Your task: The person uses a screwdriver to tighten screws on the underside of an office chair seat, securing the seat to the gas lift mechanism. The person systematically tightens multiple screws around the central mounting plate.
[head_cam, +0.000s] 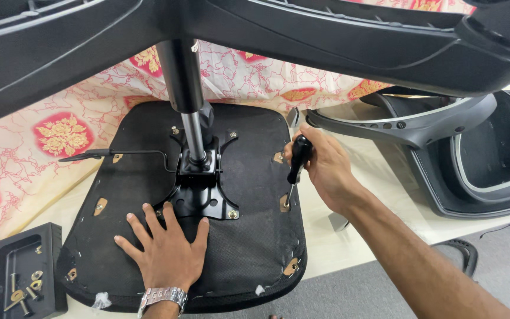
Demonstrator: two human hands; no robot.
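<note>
surface: pale worktable (pixel 379 177) | far left: floral red-and-cream cloth (pixel 60 130) | near right: grey floor (pixel 349 295) | right: black chair shells (pixel 479 159) | light: bright, even

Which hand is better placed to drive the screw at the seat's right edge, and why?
Probably the right hand: it already grips the screwdriver, whose tip sits at a bracket on the seat underside. The left hand lies flat on the seat, steadying it below the metal plate.
</note>
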